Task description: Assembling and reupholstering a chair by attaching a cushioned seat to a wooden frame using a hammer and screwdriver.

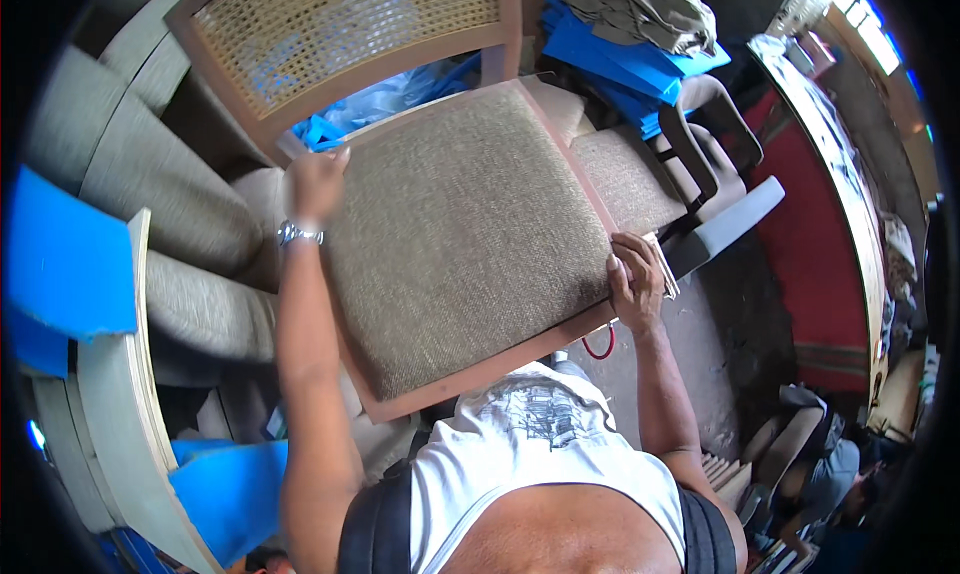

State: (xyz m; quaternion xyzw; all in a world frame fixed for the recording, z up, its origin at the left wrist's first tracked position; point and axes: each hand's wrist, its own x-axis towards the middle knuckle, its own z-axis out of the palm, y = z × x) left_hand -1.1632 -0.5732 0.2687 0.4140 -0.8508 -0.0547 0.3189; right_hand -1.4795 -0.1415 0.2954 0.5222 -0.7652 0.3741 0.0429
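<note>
A wooden chair stands tilted in front of me, with a woven cane backrest (350, 34) at the far side and a grey-brown fabric seat cushion (470, 234) set inside its brown wooden frame (480, 376). At the far left corner of the cushion, my left hand (318, 184) is closed, its thumb side against the fabric edge. It is slightly blurred, and what its fingers hold is hidden. My right hand (637, 282) curls its fingers over the right edge of the seat near the front corner. A metal watch (300, 234) is on my left wrist.
Upholstered grey pieces (165, 184) crowd the left side, beside blue sheets (70, 259). Behind the chair at right, folded cloth (645, 9) lies on blue sheets. A chair with dark armrests (710, 139) stands there. Farther right is a red panel (815, 264).
</note>
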